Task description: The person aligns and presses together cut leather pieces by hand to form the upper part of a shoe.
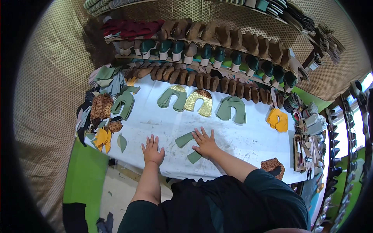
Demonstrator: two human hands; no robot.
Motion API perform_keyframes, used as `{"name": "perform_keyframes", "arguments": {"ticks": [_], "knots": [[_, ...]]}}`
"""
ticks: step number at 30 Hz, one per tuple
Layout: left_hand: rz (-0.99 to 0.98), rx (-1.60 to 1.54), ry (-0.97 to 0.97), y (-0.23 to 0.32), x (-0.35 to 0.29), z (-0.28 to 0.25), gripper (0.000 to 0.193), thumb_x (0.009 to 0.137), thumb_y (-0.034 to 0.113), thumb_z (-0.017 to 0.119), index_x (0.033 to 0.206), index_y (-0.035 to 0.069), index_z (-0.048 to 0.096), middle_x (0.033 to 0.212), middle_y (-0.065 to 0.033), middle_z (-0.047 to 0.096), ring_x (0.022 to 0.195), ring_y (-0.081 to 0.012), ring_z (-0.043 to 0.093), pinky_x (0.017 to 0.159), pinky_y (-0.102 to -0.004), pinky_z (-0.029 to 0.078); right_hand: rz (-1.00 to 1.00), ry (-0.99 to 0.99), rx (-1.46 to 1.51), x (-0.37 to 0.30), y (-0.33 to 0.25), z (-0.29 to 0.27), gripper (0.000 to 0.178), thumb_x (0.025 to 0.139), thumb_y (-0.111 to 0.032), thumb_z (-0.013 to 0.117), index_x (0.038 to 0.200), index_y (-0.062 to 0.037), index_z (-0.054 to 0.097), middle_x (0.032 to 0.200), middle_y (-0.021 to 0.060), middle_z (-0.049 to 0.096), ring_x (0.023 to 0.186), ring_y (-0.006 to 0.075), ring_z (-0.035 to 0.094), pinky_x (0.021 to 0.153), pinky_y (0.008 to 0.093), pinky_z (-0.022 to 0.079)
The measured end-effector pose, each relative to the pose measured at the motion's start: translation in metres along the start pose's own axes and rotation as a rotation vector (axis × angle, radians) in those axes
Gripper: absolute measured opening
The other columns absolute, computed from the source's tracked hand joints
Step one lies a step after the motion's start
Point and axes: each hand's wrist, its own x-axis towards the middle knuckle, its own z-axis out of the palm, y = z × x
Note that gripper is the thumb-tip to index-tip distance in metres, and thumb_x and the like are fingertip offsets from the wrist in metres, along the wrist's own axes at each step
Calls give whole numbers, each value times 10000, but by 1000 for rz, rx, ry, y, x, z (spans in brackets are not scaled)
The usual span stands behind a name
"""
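Observation:
My right hand (206, 144) lies spread on a green U-shaped cut piece (183, 140), covering its curved part while both ends stick out to the left. To the left of it, my left hand (154, 152) rests with its fingers stretched out on the white tabletop (143, 128) and holds nothing. Farther back are more U-shaped pieces: a green stack (165, 97), a glittery gold one (201, 105) with a brown spotted top, and another green stack (232, 110).
At the left edge lie heaped scraps, yellow pieces (101, 139) and a green leaf-shaped piece (122, 143). Yellow pieces (277, 120) and a spotted piece (266, 165) sit to the right. Behind the table, shelves carry brown shoe lasts (200, 80) and green heeled shoes (178, 49).

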Motion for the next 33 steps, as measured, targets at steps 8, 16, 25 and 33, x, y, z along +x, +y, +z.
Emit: {"name": "perform_keyframes", "arguments": {"ticks": [8,16,25,33], "knots": [[4,-2,1,-2,-2,-1,703,883,377,592,1525,181,383,1630,-52,272,1515,-258,196,1221,-536,77,44,-18,49,-29,9,0,734,973,-545,451,1579,-189,238,1651,70,196,1527,296,151,1176,661,61],[24,32,-1,-5,-5,2,715,890,406,584,1530,164,374,1634,-69,259,1515,-271,195,1218,-529,97,-2,-96,-3,-80,6,-4,779,950,-551,481,1586,-189,214,1652,118,164,1533,314,104,1200,602,70],[272,125,-129,-10,-57,7,895,790,606,648,1547,238,344,1647,-107,207,1521,-325,163,1175,-645,62,-263,-125,-39,-132,14,14,911,873,-679,510,1582,-183,225,1639,171,166,1525,372,112,1154,687,84],[615,294,-223,-13,-98,12,828,757,466,771,1487,323,408,1627,-25,274,1501,-304,239,1113,-710,205,-388,-96,-36,-143,19,25,634,955,-479,472,1547,-322,306,1632,156,204,1505,444,144,1101,759,122]]}}
